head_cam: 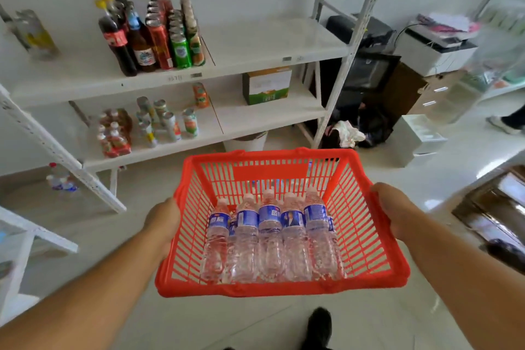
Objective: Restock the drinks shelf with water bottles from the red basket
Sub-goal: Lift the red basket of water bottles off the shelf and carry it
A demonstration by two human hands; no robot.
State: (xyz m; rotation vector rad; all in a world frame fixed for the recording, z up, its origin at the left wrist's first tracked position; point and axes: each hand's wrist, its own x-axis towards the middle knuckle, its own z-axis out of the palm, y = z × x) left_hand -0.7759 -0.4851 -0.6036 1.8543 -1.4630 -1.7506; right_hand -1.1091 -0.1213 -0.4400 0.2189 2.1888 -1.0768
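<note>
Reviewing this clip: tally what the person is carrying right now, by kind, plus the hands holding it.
Red basket: 1
Water bottles with caps showing, lying in the basket: 5 (more may be hidden beneath)
Hands gripping the basket's side rims: 2, left hand and right hand
Total: 8

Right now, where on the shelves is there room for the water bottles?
The upper shelf is bare to the right of the cans and cola bottles, up to the post. The lower shelf has a bare strip between the small cans and the green box. The left halves are crowded.
</note>
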